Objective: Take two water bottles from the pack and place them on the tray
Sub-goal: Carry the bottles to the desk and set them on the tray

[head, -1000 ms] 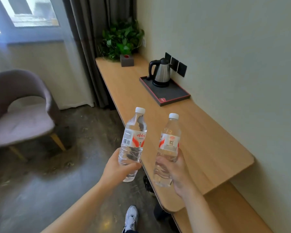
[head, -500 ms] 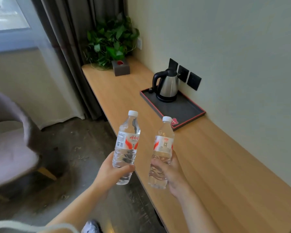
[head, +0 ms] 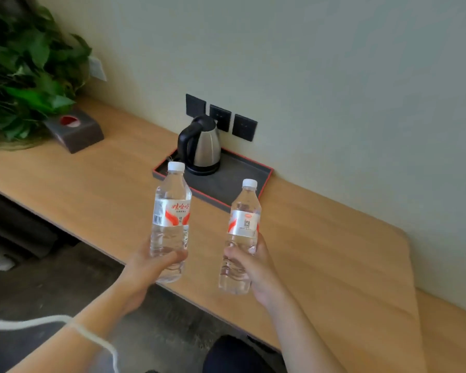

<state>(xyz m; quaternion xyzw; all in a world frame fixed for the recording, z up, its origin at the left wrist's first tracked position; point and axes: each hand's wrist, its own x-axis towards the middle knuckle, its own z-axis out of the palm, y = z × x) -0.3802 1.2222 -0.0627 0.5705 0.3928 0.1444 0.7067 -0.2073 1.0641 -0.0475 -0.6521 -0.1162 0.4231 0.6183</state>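
Observation:
I hold two clear water bottles with white caps and red-and-white labels upright over the front of the wooden counter. My left hand (head: pixel 148 267) grips the lower part of the left bottle (head: pixel 170 219). My right hand (head: pixel 253 267) grips the lower part of the right bottle (head: pixel 242 232). Just beyond the bottles, against the wall, lies a dark tray with a red rim (head: pixel 234 181). The pack is not in view.
A steel kettle with a black handle (head: pixel 202 146) stands on the tray's left half. Three black wall sockets (head: pixel 221 117) sit behind it. A dark tissue box (head: pixel 74 131) and a leafy plant (head: pixel 24 74) stand at the far left of the wooden counter (head: pixel 320 251).
I have come closer to the counter and turned to face the tray. Both bottles stay in my hands and now sit just in front of the tray.

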